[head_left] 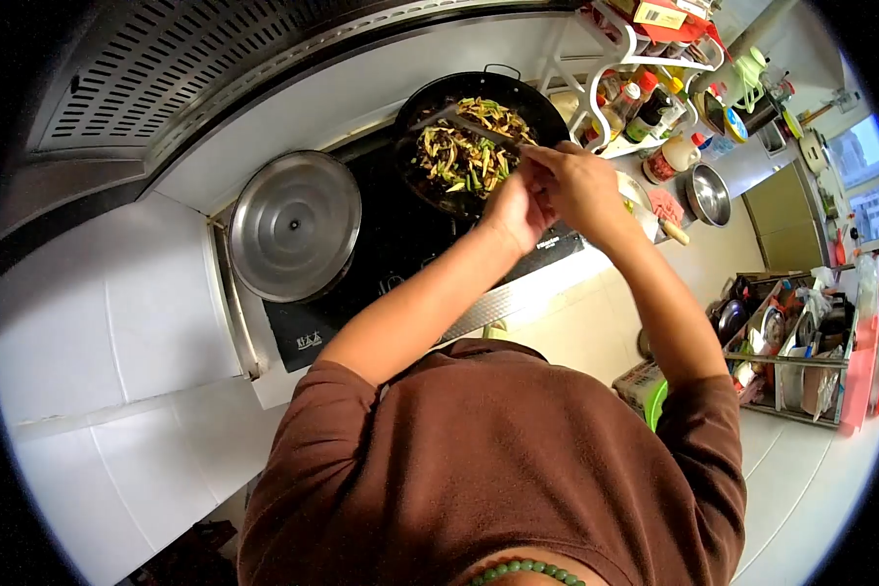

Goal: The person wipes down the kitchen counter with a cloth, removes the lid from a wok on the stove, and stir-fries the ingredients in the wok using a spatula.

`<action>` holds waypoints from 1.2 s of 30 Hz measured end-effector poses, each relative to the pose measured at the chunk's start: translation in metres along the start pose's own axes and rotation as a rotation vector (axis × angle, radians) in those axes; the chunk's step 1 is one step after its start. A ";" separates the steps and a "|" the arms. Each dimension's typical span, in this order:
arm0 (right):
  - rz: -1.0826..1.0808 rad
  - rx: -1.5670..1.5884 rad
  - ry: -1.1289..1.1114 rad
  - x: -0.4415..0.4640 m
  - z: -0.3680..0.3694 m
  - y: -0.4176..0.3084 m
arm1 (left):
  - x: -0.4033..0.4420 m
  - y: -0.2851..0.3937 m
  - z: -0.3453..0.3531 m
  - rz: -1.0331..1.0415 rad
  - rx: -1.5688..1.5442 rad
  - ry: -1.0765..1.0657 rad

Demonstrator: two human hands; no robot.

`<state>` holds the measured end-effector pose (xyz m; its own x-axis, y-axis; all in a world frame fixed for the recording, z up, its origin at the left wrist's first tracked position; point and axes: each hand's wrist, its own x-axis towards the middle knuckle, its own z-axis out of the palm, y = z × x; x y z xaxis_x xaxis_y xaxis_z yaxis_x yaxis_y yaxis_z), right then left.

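A black wok (415,115) with a loop handle stands on the black glass cooktop (381,259). Sliced green and pale food with dark pieces (471,161) lies in it. My right hand (578,186) is closed on the handle end of a dark spatula (483,130), which reaches over the food. Tucked against it at the wok's near right rim is my left hand (520,207). Its fingers are curled and partly hidden by the right hand, so what they hold cannot be made out.
A large metal lid (293,244) sits left of the wok. At right are a white rack (588,93) with sauce bottles (645,117), a metal bowl (708,193) and a knife handle (674,232). A range hood (166,78) hangs above left. A dish rack (796,361) stands farther right.
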<state>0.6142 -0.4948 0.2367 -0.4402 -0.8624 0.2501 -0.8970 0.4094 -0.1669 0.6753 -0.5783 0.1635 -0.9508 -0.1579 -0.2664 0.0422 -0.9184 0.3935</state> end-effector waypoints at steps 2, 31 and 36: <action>0.034 -0.004 0.015 0.008 0.029 0.004 | 0.022 0.005 -0.023 -0.003 0.044 0.050; 0.292 0.410 -0.045 -0.110 0.030 0.008 | -0.042 -0.070 -0.024 -0.442 0.061 0.170; 0.342 0.417 0.102 -0.118 -0.007 0.011 | -0.036 -0.072 0.012 -0.456 0.151 0.069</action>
<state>0.6563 -0.3869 0.2119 -0.7244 -0.6589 0.2028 -0.6182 0.4908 -0.6139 0.7027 -0.5024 0.1550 -0.8395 0.2198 -0.4970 -0.4235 -0.8377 0.3448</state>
